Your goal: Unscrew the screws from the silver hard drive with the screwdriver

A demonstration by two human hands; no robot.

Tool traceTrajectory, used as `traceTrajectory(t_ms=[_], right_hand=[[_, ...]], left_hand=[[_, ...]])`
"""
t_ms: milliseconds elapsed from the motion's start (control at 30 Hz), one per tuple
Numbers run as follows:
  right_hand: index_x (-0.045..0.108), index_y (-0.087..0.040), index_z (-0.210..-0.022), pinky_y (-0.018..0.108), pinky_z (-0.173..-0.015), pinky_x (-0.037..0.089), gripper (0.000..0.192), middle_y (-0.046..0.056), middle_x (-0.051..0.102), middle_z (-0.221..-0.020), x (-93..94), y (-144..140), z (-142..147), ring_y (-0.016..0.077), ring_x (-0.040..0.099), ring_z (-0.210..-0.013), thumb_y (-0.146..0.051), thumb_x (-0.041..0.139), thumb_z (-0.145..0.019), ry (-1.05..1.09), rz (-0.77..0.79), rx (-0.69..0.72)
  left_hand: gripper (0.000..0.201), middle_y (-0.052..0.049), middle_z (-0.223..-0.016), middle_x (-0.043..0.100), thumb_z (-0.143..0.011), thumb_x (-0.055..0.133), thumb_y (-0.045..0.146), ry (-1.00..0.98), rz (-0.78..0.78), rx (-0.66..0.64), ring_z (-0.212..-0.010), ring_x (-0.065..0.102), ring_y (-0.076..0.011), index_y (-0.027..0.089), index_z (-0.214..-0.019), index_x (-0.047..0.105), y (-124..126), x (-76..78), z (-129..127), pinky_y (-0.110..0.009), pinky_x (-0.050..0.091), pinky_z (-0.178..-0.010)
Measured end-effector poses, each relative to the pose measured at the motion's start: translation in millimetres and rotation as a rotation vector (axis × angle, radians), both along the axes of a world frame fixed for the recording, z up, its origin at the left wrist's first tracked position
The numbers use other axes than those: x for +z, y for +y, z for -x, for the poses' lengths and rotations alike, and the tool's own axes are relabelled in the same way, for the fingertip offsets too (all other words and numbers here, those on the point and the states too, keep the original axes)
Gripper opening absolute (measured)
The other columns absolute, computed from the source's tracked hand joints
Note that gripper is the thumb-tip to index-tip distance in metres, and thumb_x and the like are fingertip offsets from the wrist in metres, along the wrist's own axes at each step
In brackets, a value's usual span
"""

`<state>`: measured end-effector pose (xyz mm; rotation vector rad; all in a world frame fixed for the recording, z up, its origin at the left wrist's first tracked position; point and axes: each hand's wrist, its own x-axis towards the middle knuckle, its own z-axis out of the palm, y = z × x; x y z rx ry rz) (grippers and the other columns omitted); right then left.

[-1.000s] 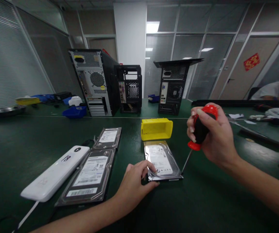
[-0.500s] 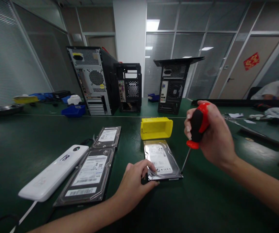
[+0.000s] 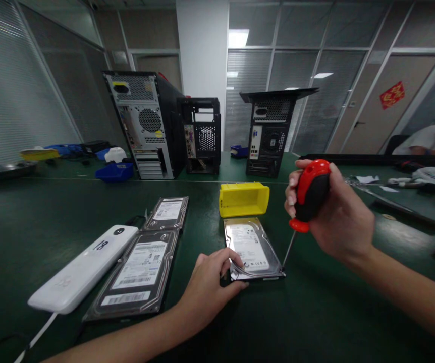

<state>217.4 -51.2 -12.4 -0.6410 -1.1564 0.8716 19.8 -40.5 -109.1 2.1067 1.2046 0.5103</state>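
Note:
A silver hard drive [image 3: 251,247] lies label up on the green table, in front of me. My left hand [image 3: 209,292] grips its near left corner and holds it down. My right hand [image 3: 333,212] is wrapped round the red and black handle of a screwdriver [image 3: 308,196]. The thin shaft slants down and its tip rests at the drive's near right corner. A yellow plastic bin [image 3: 243,199] stands just behind the drive.
Two more hard drives [image 3: 140,272] [image 3: 168,212] lie to the left beside a white oblong device [image 3: 81,269] with a cable. Three computer towers [image 3: 147,126] [image 3: 202,136] [image 3: 270,133] stand at the back. Blue bins [image 3: 114,172] sit far left. Another person [image 3: 425,143] sits far right.
My right hand has turned the screwdriver handle, so more red now faces me; tip stays at the drive's corner. The view has shifted slightly. Left hand unmoved.

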Motion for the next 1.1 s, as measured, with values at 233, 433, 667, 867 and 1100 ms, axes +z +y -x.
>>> traceTrajectory(t_ms=[233, 433, 667, 867, 1100], right_hand=[[0.049, -0.022, -0.080, 0.020, -0.036, 0.031, 0.018, -0.003, 0.048, -0.063, -0.7, 1.8, 2.1, 0.0074, 0.041, -0.043, -0.036, 0.060, -0.079, -0.081, 0.003, 0.005], [0.055, -0.023, -0.092, 0.023, -0.038, 0.037, 0.018, 0.001, 0.051, -0.078, -1.0, -1.8, 2.8, 0.0094, 0.048, -0.049, -0.038, 0.055, -0.081, -0.070, -0.020, 0.033], [0.058, -0.025, -0.101, 0.025, -0.040, 0.040, 0.027, 0.003, 0.051, -0.078, -3.6, -2.4, 0.4, 0.0113, 0.049, -0.052, -0.043, 0.044, -0.087, -0.109, -0.023, 0.087], [0.051, -0.026, -0.097, 0.022, -0.036, 0.034, 0.019, -0.003, 0.049, -0.071, -3.6, -3.5, 1.9, 0.0083, 0.045, -0.045, -0.032, 0.057, -0.080, -0.096, -0.056, 0.081], [0.050, -0.026, -0.095, 0.021, -0.034, 0.033, 0.022, -0.004, 0.049, -0.069, -2.8, -4.4, 2.9, 0.0074, 0.043, -0.042, -0.024, 0.060, -0.076, -0.088, -0.037, 0.079]], left_hand=[[0.021, 0.003, -0.074, 0.051, -0.075, 0.067, 0.028, -0.003, 0.002, -0.001, -0.078, 0.046, -0.0195, 0.023, -0.094, 0.060, -0.8, 1.0, -0.3, -0.025, 0.028, -0.067], [0.019, 0.004, -0.072, 0.050, -0.075, 0.067, 0.028, -0.001, 0.004, -0.006, -0.076, 0.045, -0.0190, 0.023, -0.093, 0.060, -0.4, 2.1, -0.5, -0.026, 0.028, -0.067], [0.020, 0.003, -0.074, 0.051, -0.075, 0.067, 0.029, 0.007, 0.005, -0.006, -0.077, 0.045, -0.0195, 0.023, -0.093, 0.060, 0.1, 1.9, -0.4, -0.026, 0.028, -0.067], [0.020, 0.004, -0.072, 0.050, -0.075, 0.067, 0.030, 0.004, -0.005, -0.008, -0.076, 0.046, -0.0190, 0.023, -0.093, 0.060, -0.2, 0.1, -0.5, -0.025, 0.028, -0.067], [0.021, 0.003, -0.073, 0.050, -0.076, 0.067, 0.032, 0.018, -0.001, -0.008, -0.077, 0.045, -0.0190, 0.024, -0.094, 0.061, 0.7, 0.7, -0.4, -0.025, 0.028, -0.066]])
